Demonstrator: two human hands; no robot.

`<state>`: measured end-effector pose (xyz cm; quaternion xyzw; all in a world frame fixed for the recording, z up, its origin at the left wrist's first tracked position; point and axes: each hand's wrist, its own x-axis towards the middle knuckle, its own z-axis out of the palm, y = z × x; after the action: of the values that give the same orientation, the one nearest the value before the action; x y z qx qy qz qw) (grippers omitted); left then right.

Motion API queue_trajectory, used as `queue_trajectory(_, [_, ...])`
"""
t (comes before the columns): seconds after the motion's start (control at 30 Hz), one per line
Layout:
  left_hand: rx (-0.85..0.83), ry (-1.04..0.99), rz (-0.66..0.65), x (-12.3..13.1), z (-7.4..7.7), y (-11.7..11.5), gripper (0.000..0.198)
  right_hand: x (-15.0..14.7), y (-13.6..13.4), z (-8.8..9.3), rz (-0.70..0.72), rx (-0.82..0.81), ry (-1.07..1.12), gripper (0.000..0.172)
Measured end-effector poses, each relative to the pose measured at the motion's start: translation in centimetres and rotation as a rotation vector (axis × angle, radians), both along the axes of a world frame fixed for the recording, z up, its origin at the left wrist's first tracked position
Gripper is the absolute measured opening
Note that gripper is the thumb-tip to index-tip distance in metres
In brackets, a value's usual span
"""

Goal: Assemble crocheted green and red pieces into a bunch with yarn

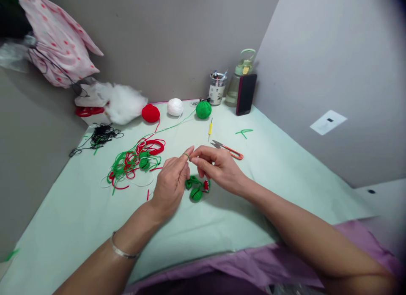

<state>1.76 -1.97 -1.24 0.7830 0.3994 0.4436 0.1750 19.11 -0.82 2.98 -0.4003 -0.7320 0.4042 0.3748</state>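
My left hand (171,180) is closed, with green yarn (186,154) looped over its raised index finger. Thumb and index finger of my right hand (218,166) pinch at the yarn beside that fingertip; the exact spot they grip is very small. Just below both hands lies a green crocheted ball (196,195) with a dark line across it. Beside it are a curled green crocheted strip (194,180) and a small red, white and green crocheted piece (207,186). My hands partly cover these pieces.
Tangled red, green and white yarn (127,166) lies left, near black yarn (103,135). Behind are red (151,113), white (175,107) and green yarn balls (203,110). Thread snips (233,152), a yellow-handled crochet hook (210,129), a phone (246,94) and a bottle (233,89) stand or lie right.
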Motion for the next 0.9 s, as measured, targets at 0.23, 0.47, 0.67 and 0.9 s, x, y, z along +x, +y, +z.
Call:
queue_trajectory(0.23, [0.017,0.0,0.0,0.04,0.04,-0.06,0.032,-0.18,0.1,-0.16,-0.029,0.041,-0.022,0.015])
queue_trajectory(0.47, [0.032,0.04,-0.002,-0.06,-0.26,0.2,0.027,0.07,0.12,-0.21,-0.001,0.049,-0.043,0.017])
queue_trajectory(0.67, [0.062,0.086,0.003,-0.02,0.07,0.19,0.028,0.06,0.28,-0.2,-0.007,0.002,-0.076,0.017])
queue_trajectory(0.9, [0.081,0.192,0.059,-0.11,-0.31,0.41,0.032,-0.08,0.88,-0.55,-0.029,-0.022,-0.107,0.018])
